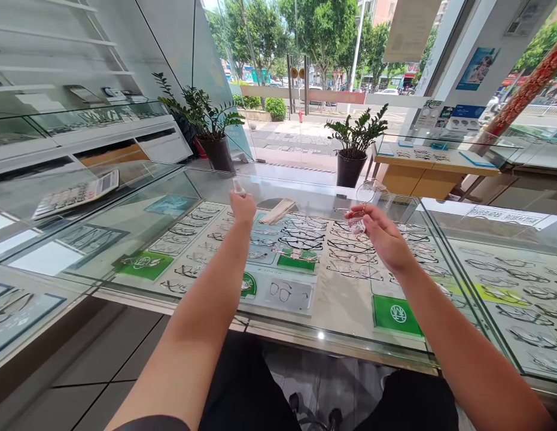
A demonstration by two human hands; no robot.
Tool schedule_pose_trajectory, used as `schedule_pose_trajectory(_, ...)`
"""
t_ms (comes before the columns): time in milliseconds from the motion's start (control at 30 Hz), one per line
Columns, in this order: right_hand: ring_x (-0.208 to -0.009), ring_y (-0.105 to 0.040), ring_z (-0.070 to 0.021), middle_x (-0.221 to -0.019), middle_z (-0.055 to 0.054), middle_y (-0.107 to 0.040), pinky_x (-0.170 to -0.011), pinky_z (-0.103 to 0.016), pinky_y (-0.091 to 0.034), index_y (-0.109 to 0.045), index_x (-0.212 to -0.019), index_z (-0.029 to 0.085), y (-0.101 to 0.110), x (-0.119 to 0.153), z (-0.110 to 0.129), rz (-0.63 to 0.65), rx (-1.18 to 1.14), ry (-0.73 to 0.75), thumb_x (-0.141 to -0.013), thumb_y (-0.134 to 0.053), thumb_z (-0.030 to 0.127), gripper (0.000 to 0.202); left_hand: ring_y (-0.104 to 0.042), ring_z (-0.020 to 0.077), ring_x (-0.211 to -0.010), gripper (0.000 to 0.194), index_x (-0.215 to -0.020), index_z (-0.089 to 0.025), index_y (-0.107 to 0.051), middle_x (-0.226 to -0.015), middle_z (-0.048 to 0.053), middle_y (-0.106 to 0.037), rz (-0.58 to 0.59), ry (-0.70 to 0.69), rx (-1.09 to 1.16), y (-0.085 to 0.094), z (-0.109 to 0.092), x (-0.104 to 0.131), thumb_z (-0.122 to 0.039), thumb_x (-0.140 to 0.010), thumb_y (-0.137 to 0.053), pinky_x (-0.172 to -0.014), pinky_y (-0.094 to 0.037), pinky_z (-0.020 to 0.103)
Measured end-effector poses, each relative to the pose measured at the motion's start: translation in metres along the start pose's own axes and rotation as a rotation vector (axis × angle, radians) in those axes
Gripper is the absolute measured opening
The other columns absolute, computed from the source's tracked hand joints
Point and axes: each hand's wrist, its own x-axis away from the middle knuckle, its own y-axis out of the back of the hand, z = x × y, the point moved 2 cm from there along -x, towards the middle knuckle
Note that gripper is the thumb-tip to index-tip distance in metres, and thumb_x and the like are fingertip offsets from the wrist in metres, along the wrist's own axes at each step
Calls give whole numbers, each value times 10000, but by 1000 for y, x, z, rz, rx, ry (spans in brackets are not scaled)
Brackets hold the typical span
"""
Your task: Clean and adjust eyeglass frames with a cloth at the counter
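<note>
My left hand (243,206) is closed around a small clear bottle (238,186), held upright over the far part of the glass display counter (278,179). In my right hand (383,234) is a pair of thin-rimmed eyeglasses (367,191), pinched between thumb and fingers, with one round lens raised above the fingertips. A folded beige cloth (277,211) lies on the glass between the two hands. Under the glass, rows of eyeglass frames (301,232) show below and around both hands.
A calculator (78,193) rests on the counter at the left. Green cards (397,315) lie inside the case. Beyond the counter stand two potted plants (351,161) and a wooden display cabinet (417,176), before glass doors.
</note>
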Motion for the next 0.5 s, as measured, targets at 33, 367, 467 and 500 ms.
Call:
schedule_pose_trajectory(33, -1277, -670, -273, -1329, -69, -750, -970, -451, -578, -673, -1334, 332, 0, 0, 0, -1, 0, 5, -1078, -568, 551, 353, -607, 235, -999, 219, -1025, -250, -416, -1009, 65, -590, -48, 45, -27, 4, 5, -1, -256, -961, -626, -981, -508, 417)
schedule_pose_trajectory(367, -1281, -646, -260, -1298, -45, -746, -947, -422, -535, -713, -1303, 365, -1, 0, 2, 7, -73, 3, -1086, -598, 522, 291, -672, 345, -1225, 291, -1185, -211, -489, -1298, 209, -646, -199, 217, -231, 9, 13, 0, -214, -943, -651, -1079, -538, 517)
schedule_pose_trajectory(467, -1279, -645, -267, -1304, -50, -746, -950, -430, -531, -709, -1310, 362, -1, 0, 3, 4, -60, 10, -1088, -589, 524, 300, -502, 386, -1476, 554, -1379, -187, -406, -1567, 264, -456, -339, 157, -277, 11, -8, 12, -235, -904, -688, -1222, -414, 584)
schedule_pose_trajectory(500, -1280, -646, -271, -1307, -53, -746, -952, -434, -530, -706, -1313, 360, -1, 1, 4, 2, -50, 9, -1089, -584, 530, 307, -421, 373, -1545, 611, -1421, -192, -371, -1623, 251, -393, -412, 83, -300, 11, -17, 18, -227, -895, -682, -1268, -357, 579)
